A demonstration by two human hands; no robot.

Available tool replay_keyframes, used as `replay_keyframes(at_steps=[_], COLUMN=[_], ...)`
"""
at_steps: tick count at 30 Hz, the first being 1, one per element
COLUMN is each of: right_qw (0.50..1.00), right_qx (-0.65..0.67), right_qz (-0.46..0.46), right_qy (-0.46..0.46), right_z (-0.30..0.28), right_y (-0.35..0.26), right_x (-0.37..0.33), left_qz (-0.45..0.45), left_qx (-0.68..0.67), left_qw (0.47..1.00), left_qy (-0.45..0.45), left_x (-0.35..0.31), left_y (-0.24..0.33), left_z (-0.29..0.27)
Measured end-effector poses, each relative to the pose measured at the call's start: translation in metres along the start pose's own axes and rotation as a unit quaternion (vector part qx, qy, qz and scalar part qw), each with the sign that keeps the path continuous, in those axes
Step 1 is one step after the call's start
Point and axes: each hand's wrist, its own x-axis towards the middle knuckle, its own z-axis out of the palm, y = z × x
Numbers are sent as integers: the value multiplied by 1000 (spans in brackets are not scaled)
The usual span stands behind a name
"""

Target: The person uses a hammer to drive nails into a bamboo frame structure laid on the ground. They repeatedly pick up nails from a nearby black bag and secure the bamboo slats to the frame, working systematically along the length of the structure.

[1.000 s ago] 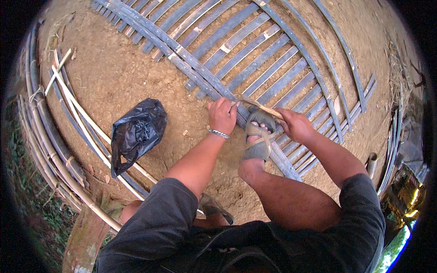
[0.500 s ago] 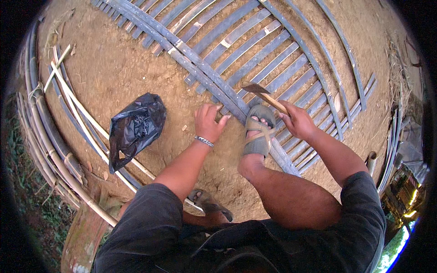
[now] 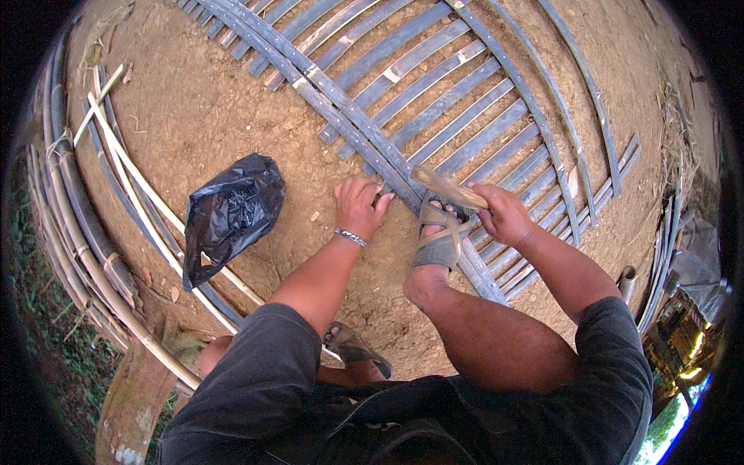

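Both hands are reaching forward: my right hand (image 3: 505, 216) is gripping the tool (image 3: 446, 187) by one end, over my right sandal (image 3: 437, 252), which is resting on the slat frame (image 3: 341, 122). My left hand (image 3: 358, 208) is curling beside the frame's edge; whether it's pinching anything, I can't tell.

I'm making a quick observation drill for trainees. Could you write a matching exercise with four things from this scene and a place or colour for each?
1. Plastic bag
2. Bracelet
3. Wooden handle
4. Sandalled right foot

a. gripped in the right hand
b. over a rail of the slatted frame
c. black
d. silver-coloured

Pairs: 1-c, 2-d, 3-a, 4-b.
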Motion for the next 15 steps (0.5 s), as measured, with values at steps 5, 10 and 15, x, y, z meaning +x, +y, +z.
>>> replay_keyframes(at_steps=[5, 10, 15], right_qw=[1000, 990, 998], right_qx=[-16, 20, -34], right_qz=[18, -117, 34], right_qy=[-20, 81, -37], right_z=[1, 6, 11], right_y=[11, 16, 17], right_x=[3, -2, 1], left_qz=[-11, -21, -21], left_qx=[0, 5, -7], left_qw=[1000, 1000, 1000], left_qy=[-15, -21, -13], left_x=[5, 2, -1], left_y=[2, 1, 1], left_z=[1, 1, 0])
